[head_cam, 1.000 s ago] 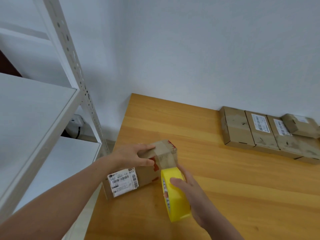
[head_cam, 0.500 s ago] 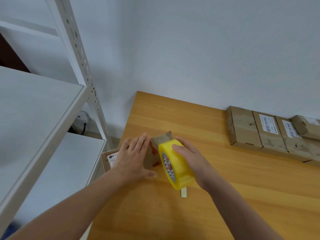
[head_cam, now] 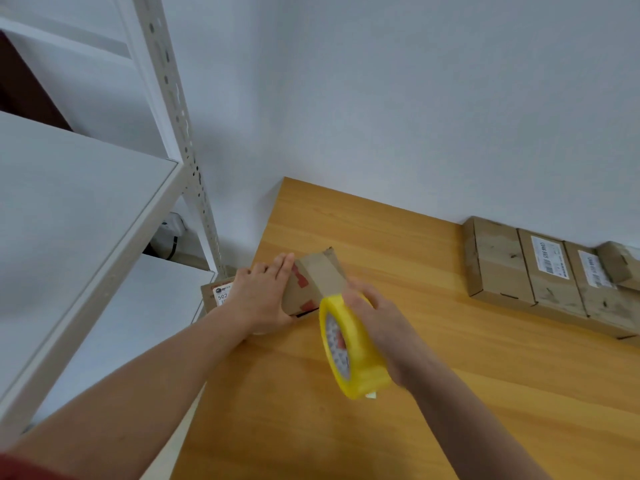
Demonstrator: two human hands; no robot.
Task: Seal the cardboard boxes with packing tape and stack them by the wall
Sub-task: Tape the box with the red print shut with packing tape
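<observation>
Pressing down on a small cardboard box, the left hand lies flat across its top with the fingers straight. The box sits at the left edge of the wooden table, and its labelled end juts past that edge. The right hand grips a yellow roll of packing tape, held on edge just beside the box's near end. More cardboard boxes lie in a row against the wall, well apart to the right. A white metal rack stands left of the table.
</observation>
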